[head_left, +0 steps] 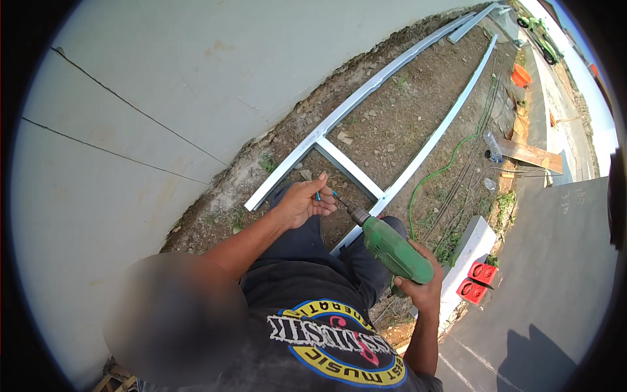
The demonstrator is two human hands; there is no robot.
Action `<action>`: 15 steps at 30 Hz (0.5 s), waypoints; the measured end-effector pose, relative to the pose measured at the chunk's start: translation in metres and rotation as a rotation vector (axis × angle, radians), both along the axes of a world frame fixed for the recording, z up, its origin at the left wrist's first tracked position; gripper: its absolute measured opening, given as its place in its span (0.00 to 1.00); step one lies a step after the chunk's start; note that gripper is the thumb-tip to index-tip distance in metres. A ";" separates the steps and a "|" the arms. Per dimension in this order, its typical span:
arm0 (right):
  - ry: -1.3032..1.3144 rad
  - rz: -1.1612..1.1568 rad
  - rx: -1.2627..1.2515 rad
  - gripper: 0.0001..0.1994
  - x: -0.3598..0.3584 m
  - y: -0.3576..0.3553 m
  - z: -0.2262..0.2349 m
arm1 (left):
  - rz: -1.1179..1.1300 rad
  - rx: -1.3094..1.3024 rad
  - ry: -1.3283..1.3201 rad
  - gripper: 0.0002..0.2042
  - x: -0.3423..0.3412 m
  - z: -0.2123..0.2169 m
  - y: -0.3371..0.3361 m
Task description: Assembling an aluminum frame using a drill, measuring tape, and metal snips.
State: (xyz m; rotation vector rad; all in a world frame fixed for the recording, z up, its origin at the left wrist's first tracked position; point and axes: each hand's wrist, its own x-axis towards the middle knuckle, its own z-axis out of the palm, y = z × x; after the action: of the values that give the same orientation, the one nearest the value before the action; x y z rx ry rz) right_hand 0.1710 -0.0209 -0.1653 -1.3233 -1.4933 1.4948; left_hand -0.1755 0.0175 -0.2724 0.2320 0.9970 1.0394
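My right hand (423,287) grips the handle of a green power drill (397,249), its chuck (357,213) pointing up and left. My left hand (305,201) is closed at the drill's tip, with a small blue piece (318,196) between its fingers. Another bit of blue shows beside the drill's tip; both are too small to name surely. Just beyond my hands lies a silver metal frame: a long left rail (366,89), a long right rail (439,132) and a short crosspiece (349,169) joining them. The chuck overlaps the right rail in view; I cannot tell whether they touch.
A pale wall (176,85) runs along the left. On the right lie a green cable (431,175), a wooden board (530,155), a clear plastic bottle (493,147), two red square pieces (477,282) and a white block (471,245). An orange bucket (521,75) stands farther off.
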 end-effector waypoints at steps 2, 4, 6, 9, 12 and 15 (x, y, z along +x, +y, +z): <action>-0.016 -0.002 0.001 0.40 -0.004 0.013 0.005 | 0.009 -0.029 0.052 0.20 -0.014 -0.006 0.012; -0.016 -0.010 -0.013 0.39 -0.009 0.028 0.009 | 0.052 -0.062 0.132 0.16 -0.030 -0.016 0.026; -0.047 -0.022 -0.047 0.39 -0.015 0.048 0.012 | 0.074 -0.052 0.195 0.14 -0.054 -0.031 0.050; -0.078 -0.016 -0.077 0.38 -0.025 0.084 0.011 | 0.122 -0.052 0.326 0.11 -0.089 -0.064 0.092; -0.129 0.017 -0.090 0.37 -0.043 0.129 0.000 | 0.119 -0.076 0.492 0.10 -0.117 -0.111 0.142; -0.207 0.064 -0.102 0.36 -0.065 0.171 -0.019 | 0.068 -0.042 0.820 0.13 -0.128 -0.168 0.188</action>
State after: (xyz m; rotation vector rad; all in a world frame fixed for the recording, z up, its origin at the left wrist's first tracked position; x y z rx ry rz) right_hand 0.1062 0.1498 -0.1846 -1.5441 -1.6191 1.5299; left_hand -0.3031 0.2059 -0.4406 0.6231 1.7688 0.9923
